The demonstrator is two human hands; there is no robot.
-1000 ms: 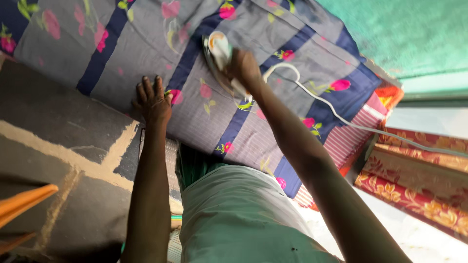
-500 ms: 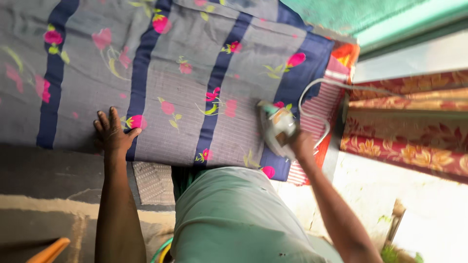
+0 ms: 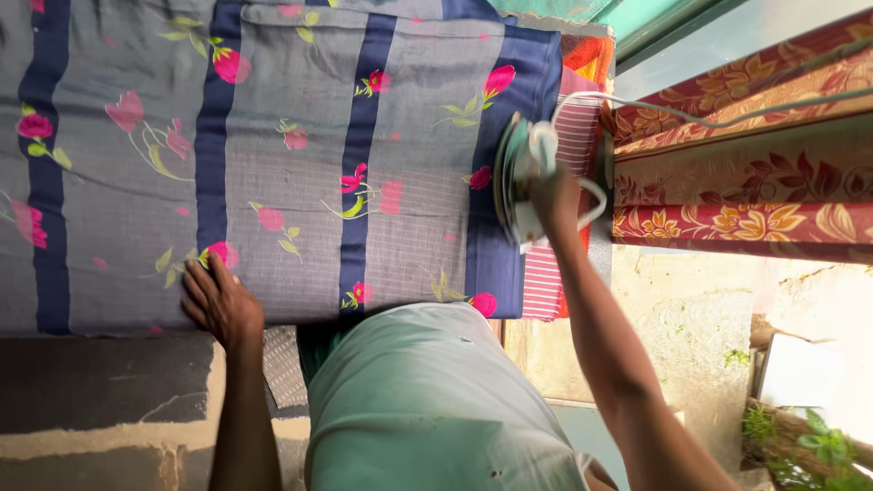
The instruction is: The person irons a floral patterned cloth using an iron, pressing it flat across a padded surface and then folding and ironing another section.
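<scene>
Right hand [image 3: 556, 195]: closed around the handle of a white and green electric iron [image 3: 518, 182], at about 3 o'clock.
Left hand [image 3: 218, 300]: open, palm flat on the fabric's near edge, at 8 o'clock.
Fabric [image 3: 273, 155]: grey cloth with navy stripes and pink flowers, spread over the worktop.
Iron's place: on the cloth's right navy border.
Cord [image 3: 691, 114]: white, runs from the iron toward 2 o'clock.
Around: striped red cloth [image 3: 546, 282] just beside the iron; red floral curtain [image 3: 755, 191] at 3 o'clock; bare worktop [image 3: 100, 400] at 7 o'clock.
</scene>
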